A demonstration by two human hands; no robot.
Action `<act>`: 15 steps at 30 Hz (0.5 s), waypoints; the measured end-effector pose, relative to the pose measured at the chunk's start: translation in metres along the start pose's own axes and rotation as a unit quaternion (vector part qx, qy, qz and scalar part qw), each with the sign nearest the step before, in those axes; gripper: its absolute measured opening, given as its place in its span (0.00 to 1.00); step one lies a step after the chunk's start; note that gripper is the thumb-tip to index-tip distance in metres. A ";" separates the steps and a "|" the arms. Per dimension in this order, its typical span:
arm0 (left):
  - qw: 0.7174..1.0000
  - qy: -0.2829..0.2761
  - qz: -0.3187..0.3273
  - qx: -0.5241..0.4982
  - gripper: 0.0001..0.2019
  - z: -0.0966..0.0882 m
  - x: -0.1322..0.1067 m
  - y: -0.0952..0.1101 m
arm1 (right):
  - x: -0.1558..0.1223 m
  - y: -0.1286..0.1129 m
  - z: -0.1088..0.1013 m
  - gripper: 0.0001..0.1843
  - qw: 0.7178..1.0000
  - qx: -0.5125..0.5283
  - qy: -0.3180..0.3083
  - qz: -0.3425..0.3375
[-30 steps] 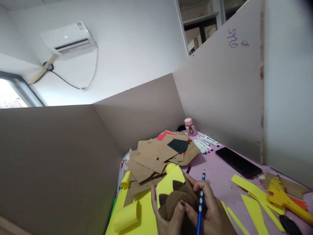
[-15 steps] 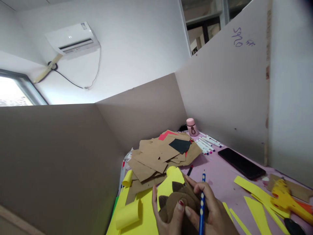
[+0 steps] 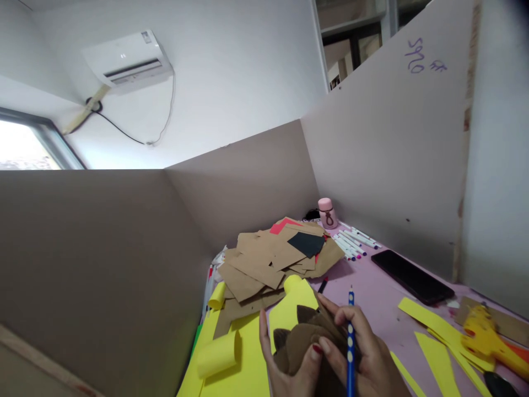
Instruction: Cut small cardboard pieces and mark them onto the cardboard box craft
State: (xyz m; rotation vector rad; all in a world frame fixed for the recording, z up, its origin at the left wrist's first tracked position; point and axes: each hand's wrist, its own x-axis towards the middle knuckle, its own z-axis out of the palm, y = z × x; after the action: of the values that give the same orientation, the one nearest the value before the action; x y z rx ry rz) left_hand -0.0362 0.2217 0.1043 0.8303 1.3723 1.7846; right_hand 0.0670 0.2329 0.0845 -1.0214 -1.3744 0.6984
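A dark brown paper cutout [image 3: 301,342] with rounded lobes and pointed tips lies between my hands at the bottom of the view. My left hand [image 3: 291,372] grips it from the left, thumb pressed on its face and one finger stretched up. On the other side, my right hand [image 3: 370,353] pinches the cutout with thumb and fingers. That same hand also keeps a blue pencil with white dots [image 3: 351,342] upright, its point upward. The lower part of the cutout is out of frame. Behind it spreads yellow paper [image 3: 252,353].
Brown paper pieces [image 3: 252,270] are heaped at the back, with a black piece [image 3: 306,244] on top. To the right are white markers [image 3: 349,245], a pink bottle [image 3: 328,214], a black phone [image 3: 411,275], yellow strips [image 3: 438,358] and a yellow glue gun [image 3: 487,339]. Grey partitions [image 3: 392,165] enclose the table.
The camera view has shifted slightly, and my hands with the cutout and pencil appear a little further right. My left thumb and right thumb have moved slightly on the cutout. Both grips persist.
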 end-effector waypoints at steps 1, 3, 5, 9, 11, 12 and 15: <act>1.000 0.000 0.001 0.002 0.54 0.000 0.000 0.000 | -0.001 0.000 0.000 0.11 1.000 -0.007 0.000 0.001; 1.000 -0.003 -0.002 -0.006 0.54 -0.001 -0.001 0.001 | -0.002 -0.001 0.000 0.12 1.000 -0.022 0.006 0.002; 1.000 -0.013 -0.006 -0.017 0.54 -0.001 -0.001 0.001 | -0.003 -0.002 0.001 0.12 0.999 -0.030 0.014 0.000; 1.000 0.002 0.007 -0.010 0.53 -0.003 -0.002 -0.002 | -0.006 -0.003 0.002 0.12 0.999 -0.028 0.019 -0.004; 1.000 0.003 0.009 -0.019 0.55 -0.004 -0.002 -0.003 | -0.006 -0.004 0.003 0.12 0.999 -0.030 0.011 0.002; 1.000 0.000 0.007 -0.030 0.56 -0.003 -0.002 -0.003 | -0.006 -0.004 0.003 0.12 0.999 -0.035 0.006 0.005; 0.998 -0.009 -0.001 -0.064 0.58 -0.003 -0.003 -0.002 | -0.007 -0.006 0.002 0.13 0.998 -0.058 -0.007 -0.001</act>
State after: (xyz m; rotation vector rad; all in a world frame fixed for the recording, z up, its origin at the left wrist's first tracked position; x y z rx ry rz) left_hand -0.0366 0.2182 0.1014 0.7725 1.2328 1.8383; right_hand 0.0635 0.2244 0.0862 -1.1081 -1.4422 0.6312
